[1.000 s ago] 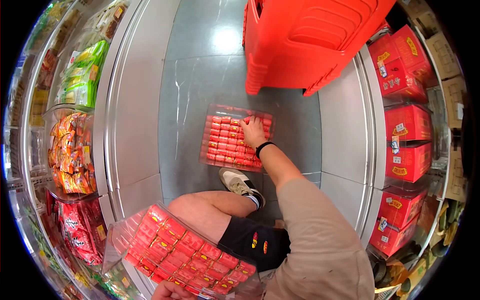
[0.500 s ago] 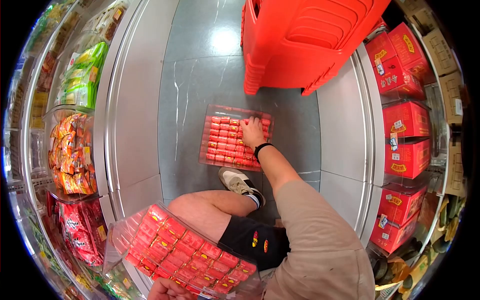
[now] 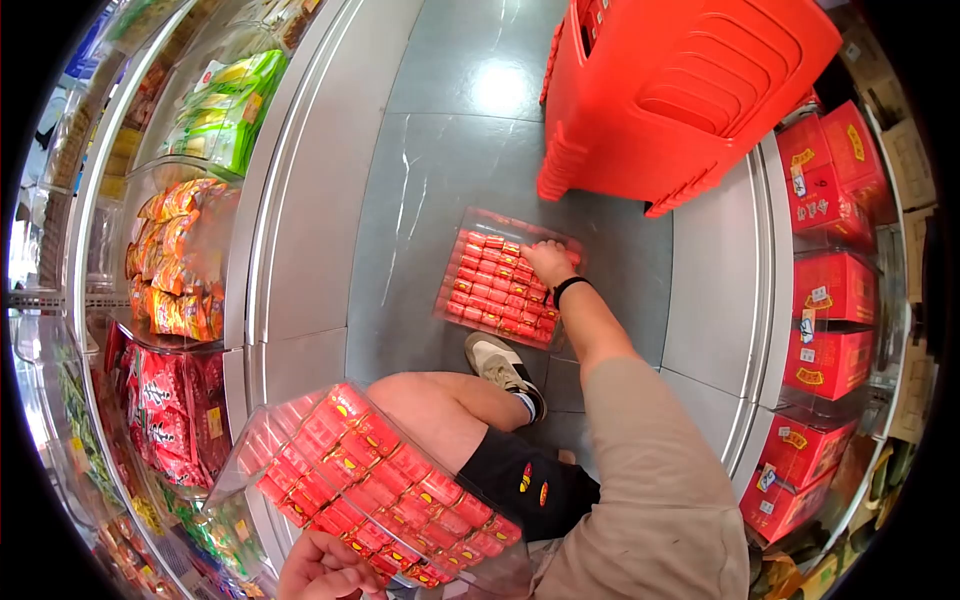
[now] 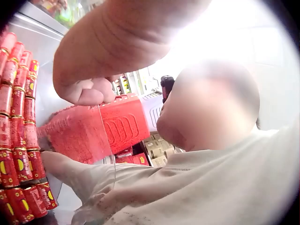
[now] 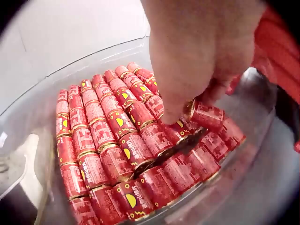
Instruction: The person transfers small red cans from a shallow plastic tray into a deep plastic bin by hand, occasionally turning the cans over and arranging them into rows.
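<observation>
A clear plastic box (image 3: 458, 318) with rows of small red wrapped rolls (image 5: 101, 133) sits on the floor. My right hand (image 3: 550, 264) reaches down into it, fingertips among the rolls. In the right wrist view its thumb and fingers pinch a red roll (image 5: 209, 115) that lies tilted above its neighbours, beside a dark gap in the rows. A second clear box (image 3: 240, 460), full of the same rolls, leans on my lap. Beside its near edge is my left hand (image 3: 328, 568), fingers loosely curled, with nothing visible in them.
Stacked red plastic stools (image 3: 690, 100) stand beyond the floor box. My shoe (image 3: 497, 364) is close to its near side. Shelves flank the aisle, with orange snack packs (image 3: 175, 260) and green packs (image 3: 230, 110) on the left, red cartons (image 3: 830, 365) on the right.
The head view has swung left, so the scene sits further right. My left hand has come up further along the lap box's edge. My right hand stays at the floor box.
</observation>
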Action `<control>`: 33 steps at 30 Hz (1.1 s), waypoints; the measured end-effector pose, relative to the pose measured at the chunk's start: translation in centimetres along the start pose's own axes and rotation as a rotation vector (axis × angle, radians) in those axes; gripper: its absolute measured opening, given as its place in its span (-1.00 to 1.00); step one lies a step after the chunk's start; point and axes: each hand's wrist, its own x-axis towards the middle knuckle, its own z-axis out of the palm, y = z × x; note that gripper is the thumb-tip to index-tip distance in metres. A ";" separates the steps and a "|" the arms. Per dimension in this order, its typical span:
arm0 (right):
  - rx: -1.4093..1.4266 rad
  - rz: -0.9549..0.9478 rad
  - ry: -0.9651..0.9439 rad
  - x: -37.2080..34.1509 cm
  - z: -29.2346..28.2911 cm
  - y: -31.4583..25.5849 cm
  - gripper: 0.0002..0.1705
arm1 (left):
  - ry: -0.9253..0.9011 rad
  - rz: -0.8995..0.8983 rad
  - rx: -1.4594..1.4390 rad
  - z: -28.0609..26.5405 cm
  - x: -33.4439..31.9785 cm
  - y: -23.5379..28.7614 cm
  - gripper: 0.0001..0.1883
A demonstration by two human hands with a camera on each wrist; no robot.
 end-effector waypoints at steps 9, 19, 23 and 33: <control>0.012 -0.071 0.000 0.0 1.4 1.0 -0.49 | -0.037 -0.023 -0.021 -0.2 0.1 -0.7 -0.77; 0.557 0.094 0.028 -3.1 -5.3 0.6 -0.41 | 0.038 0.137 0.000 -1.6 -0.3 -1.8 -0.82; 0.691 -0.011 0.260 -7.5 -12.0 -1.7 -0.28 | 0.058 0.210 0.053 -2.9 -0.9 -1.0 -0.87; 1.260 -0.697 0.192 -33.3 -37.8 -12.6 -0.26 | 0.005 0.450 0.378 -4.8 -3.7 -4.7 -0.50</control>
